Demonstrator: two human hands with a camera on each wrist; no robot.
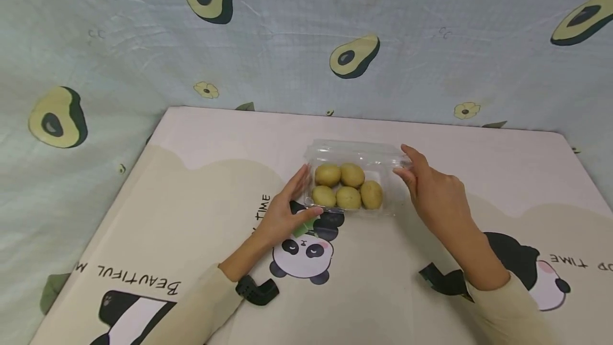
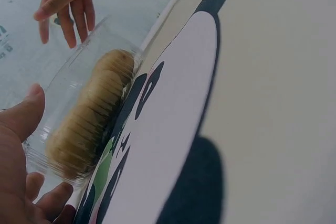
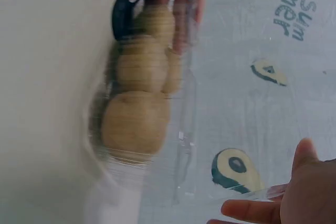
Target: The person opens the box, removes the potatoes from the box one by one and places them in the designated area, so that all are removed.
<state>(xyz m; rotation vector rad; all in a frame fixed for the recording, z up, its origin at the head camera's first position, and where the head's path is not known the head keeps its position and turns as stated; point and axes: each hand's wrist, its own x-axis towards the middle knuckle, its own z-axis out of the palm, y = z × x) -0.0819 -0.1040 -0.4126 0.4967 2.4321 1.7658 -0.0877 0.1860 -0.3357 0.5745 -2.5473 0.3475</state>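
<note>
A clear plastic clamshell box [image 1: 389, 196] stands on the table with several yellow-brown potatoes [image 1: 348, 197] in its base. My left hand [image 1: 282, 217] holds the box's left end, thumb at the near corner and fingers along the side. In the left wrist view, the left thumb and fingertips lie either side of that end. My right hand [image 1: 438, 196] is at the far right corner, pinching the edge of the clear lid [image 1: 356, 148] between thumb and fingers. The lid is raised at the right, as the right wrist view shows clear plastic [image 3: 257, 193] reaching that hand.
The table [image 1: 215, 137] has a pale cover printed with pandas and words. A panda print [image 1: 303, 254] lies just in front of the box. Behind the table hangs a light cloth [image 1: 287, 31] with avocado prints. Each wrist wears a black strap mount [image 1: 258, 290].
</note>
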